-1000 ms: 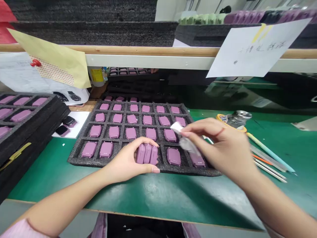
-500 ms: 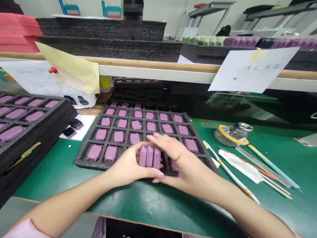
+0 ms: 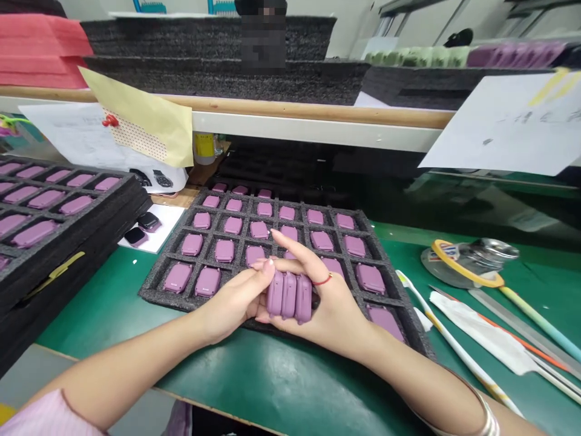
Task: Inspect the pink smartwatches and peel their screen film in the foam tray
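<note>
Three purple watch cases stand on edge, side by side, held between both hands just above the front of a black foam tray. My left hand is closed at their left side, its thumb at the top edge of the leftmost case. From the right and below, my right hand cups the row, with its index finger stretched up and away. More purple watch cases lie one to a compartment in the tray. My hands hide some compartments at the front middle.
At left is a stack of foam trays with purple cases; two dark-screened watches lie beside it on white paper. On the right are a toothbrush, a white-wrapped tool and a glass bottle. A shelf edge crosses above.
The three cases have shifted from my left hand's grasp into my right hand's cupped palm. My right hand has turned from over them to beneath and beside them. The view has shifted slightly left.
</note>
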`<state>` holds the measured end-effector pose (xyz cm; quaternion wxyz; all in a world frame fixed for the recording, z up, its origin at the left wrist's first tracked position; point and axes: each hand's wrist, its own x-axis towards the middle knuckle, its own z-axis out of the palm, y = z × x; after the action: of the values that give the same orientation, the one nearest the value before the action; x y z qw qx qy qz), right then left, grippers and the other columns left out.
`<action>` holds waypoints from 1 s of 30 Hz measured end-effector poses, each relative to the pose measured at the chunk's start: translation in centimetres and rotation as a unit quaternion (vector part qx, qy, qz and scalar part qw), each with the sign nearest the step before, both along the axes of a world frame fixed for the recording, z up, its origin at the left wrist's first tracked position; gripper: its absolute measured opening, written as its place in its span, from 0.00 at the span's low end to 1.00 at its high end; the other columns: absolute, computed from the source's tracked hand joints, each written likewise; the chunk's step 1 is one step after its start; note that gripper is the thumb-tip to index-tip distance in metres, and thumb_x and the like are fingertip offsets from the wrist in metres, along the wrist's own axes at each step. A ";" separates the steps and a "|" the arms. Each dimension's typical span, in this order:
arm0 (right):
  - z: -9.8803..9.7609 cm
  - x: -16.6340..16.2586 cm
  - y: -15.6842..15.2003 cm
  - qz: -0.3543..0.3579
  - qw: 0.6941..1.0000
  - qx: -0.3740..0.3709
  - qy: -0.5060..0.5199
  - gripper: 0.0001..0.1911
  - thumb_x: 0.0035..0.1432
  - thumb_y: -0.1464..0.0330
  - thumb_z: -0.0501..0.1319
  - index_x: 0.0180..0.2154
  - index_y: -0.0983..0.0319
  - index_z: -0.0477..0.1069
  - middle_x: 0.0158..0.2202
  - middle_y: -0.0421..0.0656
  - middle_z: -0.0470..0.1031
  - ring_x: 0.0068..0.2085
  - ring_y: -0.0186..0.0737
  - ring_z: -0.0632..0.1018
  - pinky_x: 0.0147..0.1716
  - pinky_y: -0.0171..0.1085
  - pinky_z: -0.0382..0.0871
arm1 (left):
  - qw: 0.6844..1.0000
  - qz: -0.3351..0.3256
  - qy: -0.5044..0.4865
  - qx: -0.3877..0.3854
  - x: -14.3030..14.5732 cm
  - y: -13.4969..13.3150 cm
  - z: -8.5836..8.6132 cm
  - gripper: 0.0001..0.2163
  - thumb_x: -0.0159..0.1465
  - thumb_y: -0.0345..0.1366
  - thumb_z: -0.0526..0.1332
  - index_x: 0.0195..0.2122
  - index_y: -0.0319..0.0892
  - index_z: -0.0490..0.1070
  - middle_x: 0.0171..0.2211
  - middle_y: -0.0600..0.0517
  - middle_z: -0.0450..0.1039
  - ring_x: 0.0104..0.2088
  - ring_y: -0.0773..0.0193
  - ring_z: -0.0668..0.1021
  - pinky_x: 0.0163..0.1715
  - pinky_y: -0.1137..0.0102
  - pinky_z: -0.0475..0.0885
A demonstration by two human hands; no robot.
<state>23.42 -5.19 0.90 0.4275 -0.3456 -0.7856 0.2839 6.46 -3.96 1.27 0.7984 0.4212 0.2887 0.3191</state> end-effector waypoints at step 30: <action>-0.6 0.0 0.0 0.021 0.999 -0.017 0.045 0.52 0.56 0.69 0.72 0.71 0.45 0.45 0.59 0.42 0.76 0.57 0.48 0.80 0.57 0.48 0.78 | 0.984 -0.005 0.093 0.153 -0.1 -0.8 0.2 0.24 0.49 0.38 0.78 0.46 0.42 0.74 0.42 0.50 0.77 0.44 0.58 0.79 0.45 0.64 0.74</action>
<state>23.40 -5.20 0.31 0.4501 -0.3228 -0.7680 0.3215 6.37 -4.77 1.48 0.6956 0.5678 0.3074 0.3150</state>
